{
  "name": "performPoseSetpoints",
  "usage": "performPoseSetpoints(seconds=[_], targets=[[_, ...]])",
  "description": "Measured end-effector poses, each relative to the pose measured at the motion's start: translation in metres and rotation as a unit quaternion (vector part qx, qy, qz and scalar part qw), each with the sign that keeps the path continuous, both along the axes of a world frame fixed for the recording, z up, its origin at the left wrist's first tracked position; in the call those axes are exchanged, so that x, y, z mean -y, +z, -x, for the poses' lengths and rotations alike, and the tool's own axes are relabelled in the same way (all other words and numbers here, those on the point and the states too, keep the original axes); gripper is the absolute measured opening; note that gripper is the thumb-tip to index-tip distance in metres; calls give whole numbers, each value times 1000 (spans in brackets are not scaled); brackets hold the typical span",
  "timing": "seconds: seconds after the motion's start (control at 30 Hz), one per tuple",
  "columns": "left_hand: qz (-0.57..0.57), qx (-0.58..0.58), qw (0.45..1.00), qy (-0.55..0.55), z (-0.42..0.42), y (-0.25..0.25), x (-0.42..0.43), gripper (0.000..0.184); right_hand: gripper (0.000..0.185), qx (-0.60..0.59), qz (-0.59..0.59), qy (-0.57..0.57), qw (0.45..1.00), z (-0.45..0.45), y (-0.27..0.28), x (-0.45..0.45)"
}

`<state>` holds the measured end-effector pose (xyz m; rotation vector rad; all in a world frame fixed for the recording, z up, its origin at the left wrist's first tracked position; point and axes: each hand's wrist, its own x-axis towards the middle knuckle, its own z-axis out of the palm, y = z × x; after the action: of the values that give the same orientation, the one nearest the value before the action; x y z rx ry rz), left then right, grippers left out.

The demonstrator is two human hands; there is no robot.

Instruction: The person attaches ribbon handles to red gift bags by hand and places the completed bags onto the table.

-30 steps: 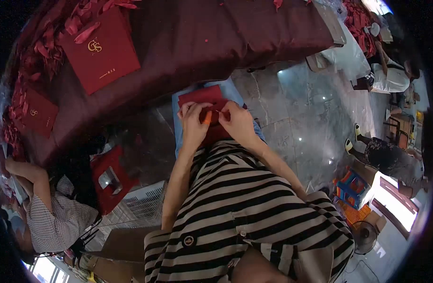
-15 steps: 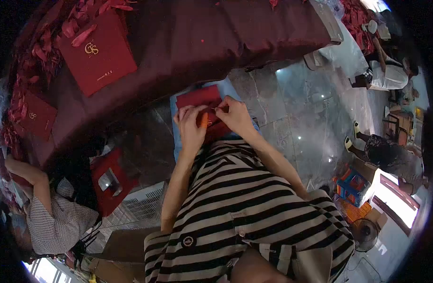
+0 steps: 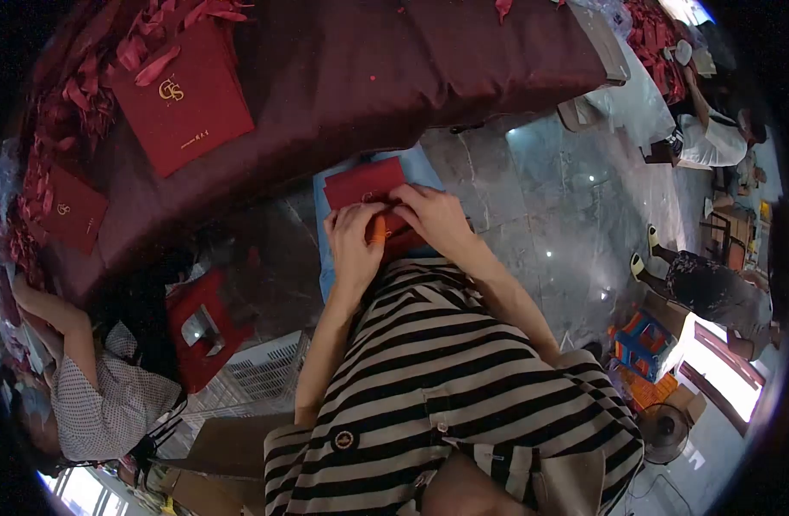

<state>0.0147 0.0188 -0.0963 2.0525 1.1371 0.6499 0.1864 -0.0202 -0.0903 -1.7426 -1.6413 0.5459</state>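
A red folder or bag (image 3: 364,179) rests on my lap over blue cloth, with a small gold mark near its middle. My left hand (image 3: 356,234) lies on its left side, fingers bent together, with an orange band round one finger. From the right, my right hand (image 3: 429,217) reaches in, thumb and fingers pinched at the middle of the red piece. The fingertips of both hands nearly meet there. What they pinch is too small to make out.
Red bags with gold lettering (image 3: 184,103) and red ribbons (image 3: 85,95) lie on the dark red cloth-covered table (image 3: 343,77). A co-worker in a dotted top (image 3: 110,404) sits at left. A white crate (image 3: 261,370), a red stool (image 3: 205,327) and a fan (image 3: 663,427) stand nearby.
My right hand has come slightly down and left, closer to my left hand, and its fingers are lower and more closed. The red piece has stayed on my lap.
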Motion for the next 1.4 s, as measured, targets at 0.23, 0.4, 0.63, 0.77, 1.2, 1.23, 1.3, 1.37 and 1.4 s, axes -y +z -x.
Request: performPoseSetpoints(seconds=[0.23, 0.4, 0.63, 0.77, 1.2, 1.23, 1.3, 1.37, 1.4], targets=[[256, 29, 966, -15, 4, 29, -30, 24, 22, 162, -10, 81, 983, -4, 4, 12], [277, -79, 939, -187, -6, 19, -71, 24, 25, 169, -102, 90, 976, -8, -4, 15], [283, -74, 940, -177, -15, 13, -59, 24, 32, 59, 61, 142, 986, -25, 7, 13], [231, -69, 958, -156, -11, 15, -50, 20, 36, 74, 172, 192, 963, -32, 17, 7], [219, 37, 970, 101, -16, -5, -46, 14, 58, -521, 391, 333, 682, -129, 49, 55], [217, 31, 970, 107, -20, -6, -48, 14, 58, -521, 391, 332, 682, -131, 49, 64], [197, 5, 975, 107, -21, -15, -50, 14, 58, -754, 139, 217, 604, -126, 49, 86], [163, -29, 982, 91, -19, -19, -52, 15, 76, -741, 144, 200, 624, -153, 11, 104], [148, -37, 985, 75, -17, -19, -54, 16, 85, -727, 129, 117, 664, -153, 10, 114]])
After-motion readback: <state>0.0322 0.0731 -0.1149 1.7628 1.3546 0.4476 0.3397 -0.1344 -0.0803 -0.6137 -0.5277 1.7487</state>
